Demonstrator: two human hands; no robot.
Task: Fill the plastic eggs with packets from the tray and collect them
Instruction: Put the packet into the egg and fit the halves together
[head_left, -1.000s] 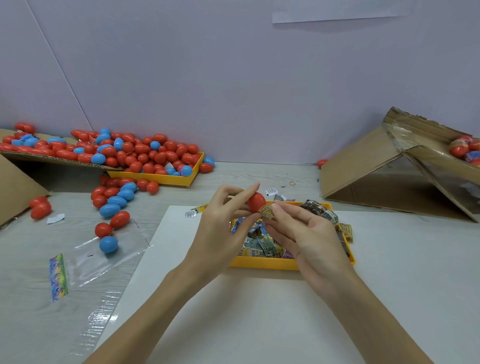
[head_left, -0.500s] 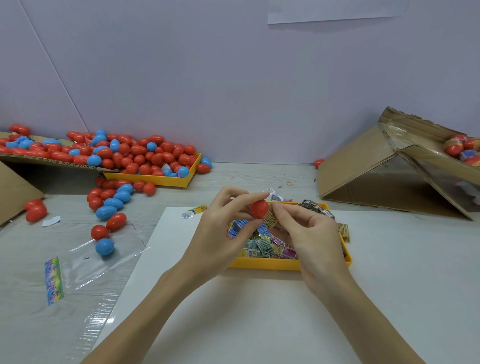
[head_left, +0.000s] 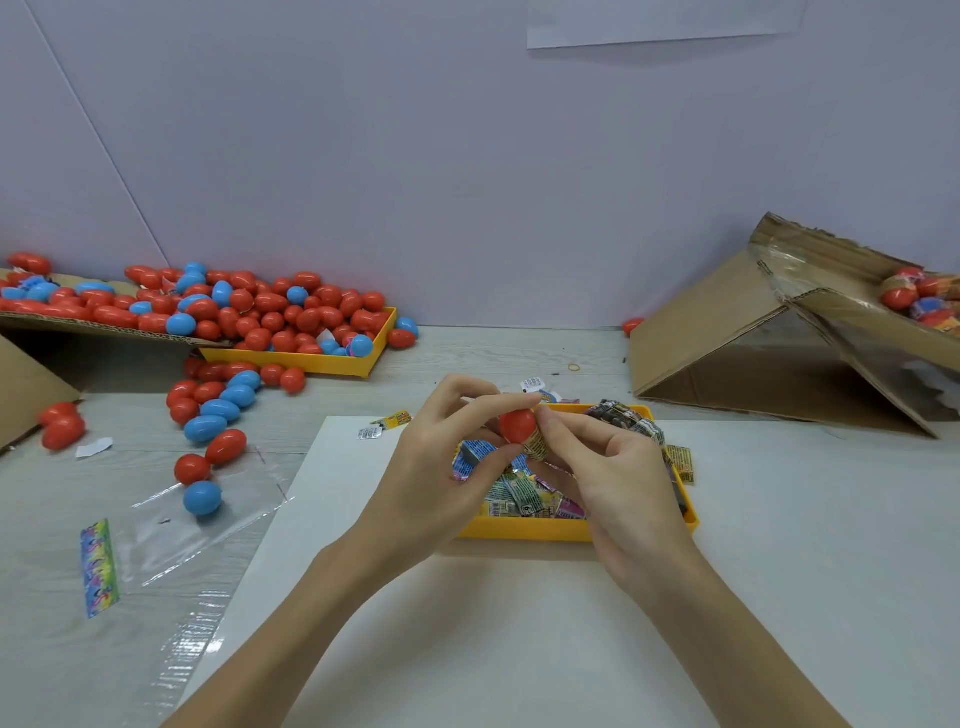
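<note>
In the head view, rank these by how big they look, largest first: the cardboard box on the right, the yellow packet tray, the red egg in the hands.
1. Cardboard box, clearly largest.
2. Yellow packet tray, partly hidden by both hands.
3. Red egg, smallest, in the left hand's grip.

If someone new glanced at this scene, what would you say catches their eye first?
Probably the two hands at centre: the left hand pinches a red egg half while the right hand presses a packet into it, above the yellow tray of packets. Next, the heap of red and blue eggs at far left.
</note>
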